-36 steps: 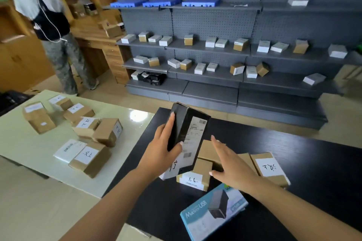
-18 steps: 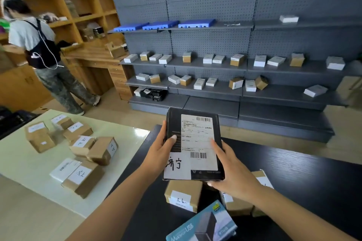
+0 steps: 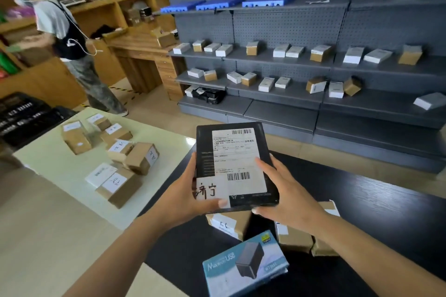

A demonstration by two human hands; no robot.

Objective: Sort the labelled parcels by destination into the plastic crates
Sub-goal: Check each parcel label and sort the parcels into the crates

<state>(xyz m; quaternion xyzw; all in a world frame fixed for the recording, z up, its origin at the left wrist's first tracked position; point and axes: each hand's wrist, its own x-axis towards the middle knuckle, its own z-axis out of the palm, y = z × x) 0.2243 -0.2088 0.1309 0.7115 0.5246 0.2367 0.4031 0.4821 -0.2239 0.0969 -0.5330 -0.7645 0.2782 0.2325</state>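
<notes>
Above the black table, we hold a black parcel up, label facing us: our left hand grips its lower left corner, thumb on the handwritten tag, while our right hand clasps its right edge. Beneath it lie brown boxes and a blue USB-charger box; more labelled cartons sit on the pale table at left.

Parcel above boxes on table

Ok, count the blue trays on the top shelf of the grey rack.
3, side by side on the top shelf: the left tray, the middle tray and the right tray. Nothing visibly hides a fourth.
</notes>
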